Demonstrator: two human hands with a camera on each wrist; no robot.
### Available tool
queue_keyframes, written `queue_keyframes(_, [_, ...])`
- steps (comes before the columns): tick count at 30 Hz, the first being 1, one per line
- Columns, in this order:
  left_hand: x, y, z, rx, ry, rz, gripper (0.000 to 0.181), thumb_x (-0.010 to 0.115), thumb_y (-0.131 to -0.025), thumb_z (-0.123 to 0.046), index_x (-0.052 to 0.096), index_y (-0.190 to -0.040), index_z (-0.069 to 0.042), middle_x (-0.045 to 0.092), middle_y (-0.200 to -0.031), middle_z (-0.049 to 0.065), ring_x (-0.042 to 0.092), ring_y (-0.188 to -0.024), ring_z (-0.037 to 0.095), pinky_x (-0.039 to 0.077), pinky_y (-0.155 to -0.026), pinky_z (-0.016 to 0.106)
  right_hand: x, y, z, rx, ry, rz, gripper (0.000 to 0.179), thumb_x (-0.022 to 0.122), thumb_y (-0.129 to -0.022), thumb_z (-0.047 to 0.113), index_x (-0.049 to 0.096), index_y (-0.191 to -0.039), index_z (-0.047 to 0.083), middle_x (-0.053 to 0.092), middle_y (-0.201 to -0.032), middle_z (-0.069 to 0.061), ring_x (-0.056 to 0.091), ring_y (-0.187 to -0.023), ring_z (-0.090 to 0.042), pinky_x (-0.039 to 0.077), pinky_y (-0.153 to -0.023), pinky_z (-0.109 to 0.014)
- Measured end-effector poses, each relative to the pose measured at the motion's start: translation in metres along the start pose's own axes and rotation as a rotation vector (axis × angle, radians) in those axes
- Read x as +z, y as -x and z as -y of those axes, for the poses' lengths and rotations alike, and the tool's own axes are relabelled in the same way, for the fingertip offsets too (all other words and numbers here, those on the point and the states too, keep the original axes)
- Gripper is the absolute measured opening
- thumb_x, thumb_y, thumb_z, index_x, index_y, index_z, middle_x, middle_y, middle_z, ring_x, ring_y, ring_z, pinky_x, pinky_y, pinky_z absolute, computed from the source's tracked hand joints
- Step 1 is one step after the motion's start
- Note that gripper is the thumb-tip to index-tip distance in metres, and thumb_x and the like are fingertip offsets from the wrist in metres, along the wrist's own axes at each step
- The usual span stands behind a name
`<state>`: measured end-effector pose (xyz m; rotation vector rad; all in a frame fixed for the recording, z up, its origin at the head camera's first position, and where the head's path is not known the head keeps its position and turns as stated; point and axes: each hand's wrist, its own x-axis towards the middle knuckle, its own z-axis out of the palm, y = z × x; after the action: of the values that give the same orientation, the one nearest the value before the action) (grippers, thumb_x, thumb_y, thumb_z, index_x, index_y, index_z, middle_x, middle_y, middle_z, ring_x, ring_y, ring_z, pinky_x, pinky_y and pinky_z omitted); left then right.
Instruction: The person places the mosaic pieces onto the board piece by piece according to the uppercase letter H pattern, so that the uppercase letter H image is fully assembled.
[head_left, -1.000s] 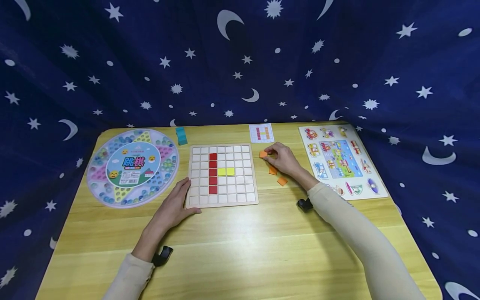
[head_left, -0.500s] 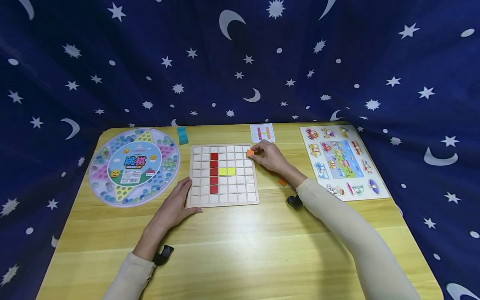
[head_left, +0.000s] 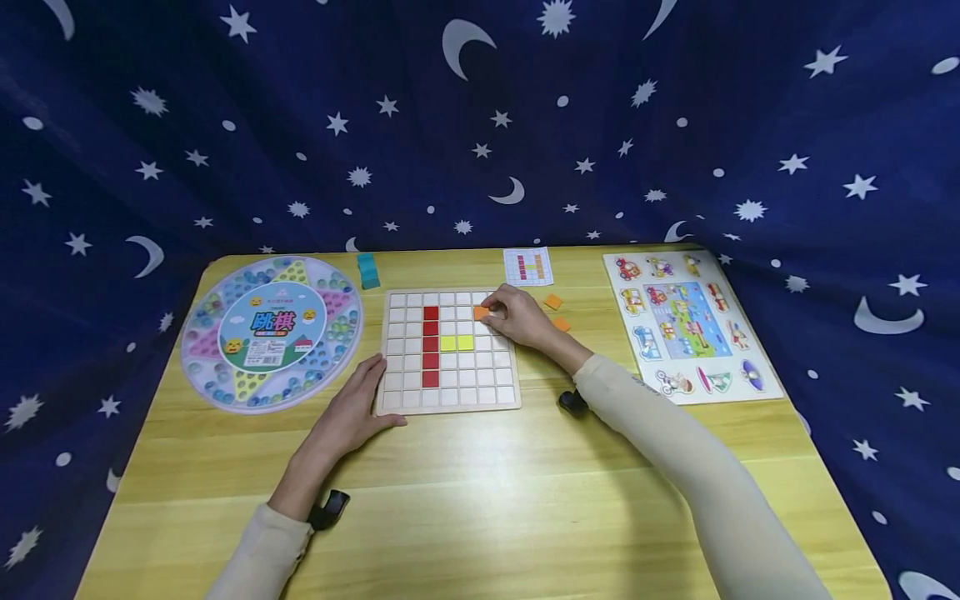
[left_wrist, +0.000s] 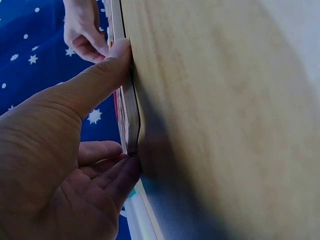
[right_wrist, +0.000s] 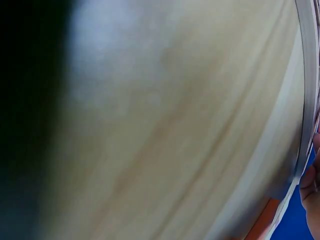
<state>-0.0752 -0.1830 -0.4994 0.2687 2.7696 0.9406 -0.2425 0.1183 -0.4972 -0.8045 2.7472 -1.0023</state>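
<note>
A wooden grid board (head_left: 450, 400) lies on the table, with a column of several red square tiles (head_left: 431, 343) and two yellow tiles (head_left: 457, 343) to the right of that column. My left hand (head_left: 341, 421) holds the board's near left corner, fingers along the left side and thumb at the front edge; the left wrist view shows the thumb against the board's edge (left_wrist: 131, 115). Over the board's upper right part, my right hand (head_left: 521, 318) pinches an orange square tile (head_left: 481, 313) between thumb and fingers. In the right wrist view only a bit of that hand (right_wrist: 311, 192) shows.
Right of the board lie two orange tiles (head_left: 553, 302). A pattern card (head_left: 528, 267) sits behind it, and teal tiles (head_left: 367, 272) lie back left. A round Chinese checkers set (head_left: 272, 333) flanks it on the left, a picture puzzle board (head_left: 693, 325) on the right.
My right hand has carried the orange tile leftward, from the table beside the board to over its upper right squares. The left hand stays at the board's corner.
</note>
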Motion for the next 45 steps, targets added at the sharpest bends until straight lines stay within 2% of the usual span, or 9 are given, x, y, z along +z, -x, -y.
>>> queue_keyframes(11, [0.0002, 0.0001, -0.0007, -0.007, 0.003, 0.0, 0.102, 0.081, -0.079, -0.038, 0.023, -0.154, 0.0, 0.022, -0.159, 0.02, 0.032, -0.142, 0.04, 0.036, -0.112, 0.053, 0.0012, -0.0023, -0.0024, 0.0, 0.007, -0.013, 0.023, 0.073, -0.089, 0.017, 0.07, -0.107, 0.003, 0.062, -0.098, -0.008, 0.052, -0.077, -0.018, 0.044, -0.07, -0.028])
queue_keyframes(23, [0.001, -0.0005, -0.001, -0.02, 0.011, 0.006, 0.102, 0.082, -0.079, -0.037, 0.023, -0.154, -0.001, 0.022, -0.16, 0.019, 0.032, -0.143, 0.04, 0.035, -0.112, 0.054, 0.0021, -0.0028, -0.0041, 0.014, -0.006, -0.01, 0.023, 0.073, -0.089, 0.017, 0.07, -0.108, 0.004, 0.063, -0.099, -0.008, 0.056, -0.083, -0.019, 0.048, -0.074, -0.03])
queue_keyframes(35, [0.0007, -0.0006, -0.0013, -0.015, 0.007, 0.005, 0.102, 0.082, -0.079, -0.037, 0.023, -0.154, 0.0, 0.022, -0.159, 0.019, 0.032, -0.143, 0.04, 0.035, -0.112, 0.053, 0.0021, -0.0033, -0.0052, 0.015, -0.003, -0.028, 0.025, 0.075, -0.088, 0.019, 0.071, -0.106, 0.003, 0.062, -0.097, -0.008, 0.056, -0.083, -0.019, 0.046, -0.075, -0.03])
queue_keyframes(45, [0.001, -0.0002, -0.0003, -0.012, 0.009, 0.0, 0.103, 0.082, -0.079, -0.037, 0.023, -0.154, 0.0, 0.023, -0.159, 0.019, 0.032, -0.142, 0.039, 0.036, -0.112, 0.053, 0.001, -0.0032, -0.0045, 0.017, 0.002, -0.009, 0.028, 0.075, -0.088, 0.022, 0.071, -0.108, 0.004, 0.061, -0.096, -0.008, 0.054, -0.082, -0.019, 0.045, -0.073, -0.029])
